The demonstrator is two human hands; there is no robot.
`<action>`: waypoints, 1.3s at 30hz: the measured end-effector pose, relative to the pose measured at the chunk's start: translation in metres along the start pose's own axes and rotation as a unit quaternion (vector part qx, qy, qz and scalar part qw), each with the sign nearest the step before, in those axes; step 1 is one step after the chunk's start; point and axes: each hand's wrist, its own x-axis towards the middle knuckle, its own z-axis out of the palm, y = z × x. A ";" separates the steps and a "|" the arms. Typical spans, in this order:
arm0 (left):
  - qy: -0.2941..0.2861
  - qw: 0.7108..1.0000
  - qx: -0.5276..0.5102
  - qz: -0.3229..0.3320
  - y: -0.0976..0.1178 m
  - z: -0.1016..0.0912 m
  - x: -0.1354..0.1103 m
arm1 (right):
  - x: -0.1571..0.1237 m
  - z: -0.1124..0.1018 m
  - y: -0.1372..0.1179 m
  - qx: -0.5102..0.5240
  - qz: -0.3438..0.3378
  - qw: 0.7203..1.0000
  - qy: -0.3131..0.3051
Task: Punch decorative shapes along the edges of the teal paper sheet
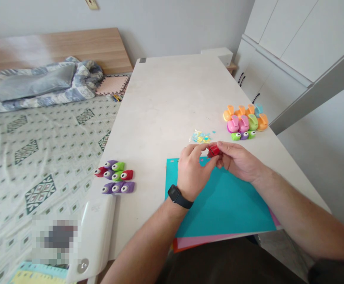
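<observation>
Both hands meet over the top edge of a teal sheet of paper. Between them is a small red craft punch. My left hand, with a black watch on its wrist, pinches the punch from the left. My right hand grips its right side, thumb on top. Small punched holes show along the sheet's top edge by my left hand. Just beyond the hands lies a pile of tiny blue and yellow paper cut-outs. Fingers hide part of the punch.
Several small purple, green and red punches stand at the table's left edge. Larger orange, pink and green punches stand at the right. Pink and orange sheets lie under the teal one. A white appliance is at front left, beside a bed.
</observation>
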 end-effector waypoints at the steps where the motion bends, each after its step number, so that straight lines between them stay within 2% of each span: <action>1: -0.006 1.000 -0.002 0.003 0.000 0.000 0.000 | 0.000 0.000 0.000 -0.003 0.001 1.000 -0.008; 11: -0.018 0.999 -0.025 0.011 0.004 0.000 0.000 | -0.002 -0.008 -0.001 0.044 0.120 0.992 -0.015; 16: -0.024 0.999 -0.024 0.020 0.005 -0.001 -0.001 | -0.002 -0.008 -0.001 0.065 0.108 0.992 -0.021; 24: -0.020 0.999 -0.018 0.039 0.001 -0.001 -0.002 | -0.002 -0.002 0.002 0.031 0.082 0.996 -0.019; 29: -0.015 1.000 -0.016 0.016 0.004 0.000 0.000 | -0.001 -0.003 0.002 0.064 0.120 0.991 -0.012; 39: -0.001 1.000 -0.020 0.016 0.006 -0.003 0.000 | -0.002 -0.003 0.004 0.101 0.189 0.976 -0.027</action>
